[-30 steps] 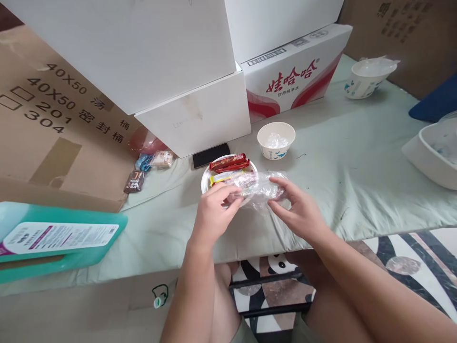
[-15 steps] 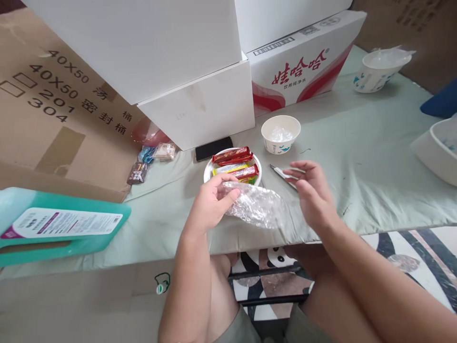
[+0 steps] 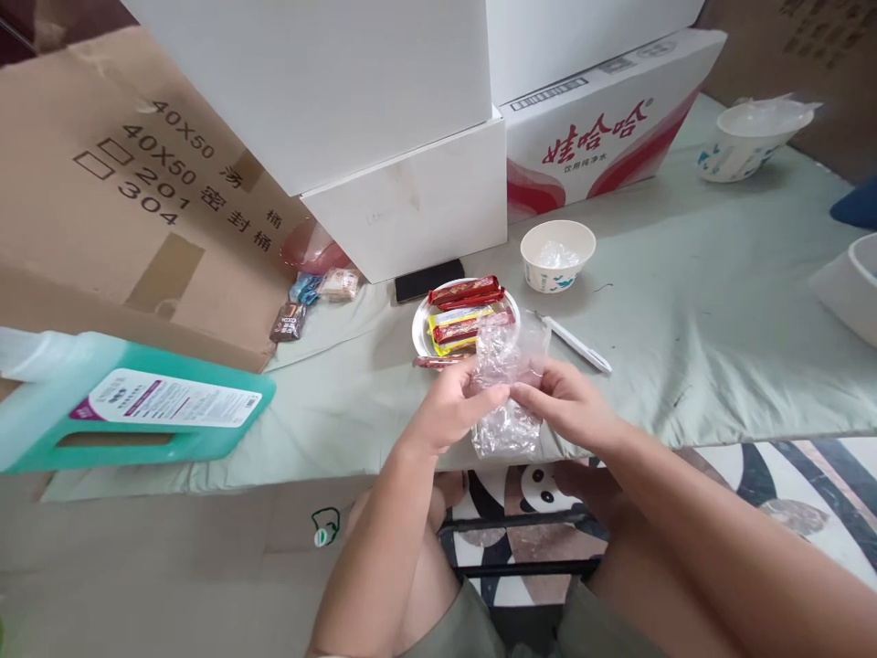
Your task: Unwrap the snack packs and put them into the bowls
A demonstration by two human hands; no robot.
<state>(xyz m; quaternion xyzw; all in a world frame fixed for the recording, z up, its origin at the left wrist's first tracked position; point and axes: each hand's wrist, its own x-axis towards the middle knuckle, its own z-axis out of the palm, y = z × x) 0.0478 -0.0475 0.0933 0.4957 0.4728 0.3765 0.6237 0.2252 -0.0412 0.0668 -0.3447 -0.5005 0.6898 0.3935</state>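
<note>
A crinkled clear plastic bag (image 3: pixel 505 429) is pinched between my two hands near the table's front edge. My left hand (image 3: pixel 449 402) grips its left side and my right hand (image 3: pixel 572 402) its right side, thumbs almost touching. Just behind the bag is a white bowl (image 3: pixel 419 331) of wrapped snack bars (image 3: pixel 466 291), red and yellow; the bag and my left hand cover part of it. To the right lies a white utility knife (image 3: pixel 579 345). Farther back stands a paper bowl (image 3: pixel 557 258) with crumpled clear plastic inside.
A black phone (image 3: pixel 429 281) lies before white boxes (image 3: pixel 411 215). Small packets (image 3: pixel 322 291) sit by a brown carton (image 3: pixel 171 265). At left is a jug of green liquid (image 3: pixel 164 439). Another paper bowl (image 3: pixel 746 146) stands at far right, a white container (image 3: pixel 850 288) at the right edge.
My right hand has come in from beside the knife and taken hold of the bag's right side. The bag now hangs upright between both hands. The camera view has shifted slightly left.
</note>
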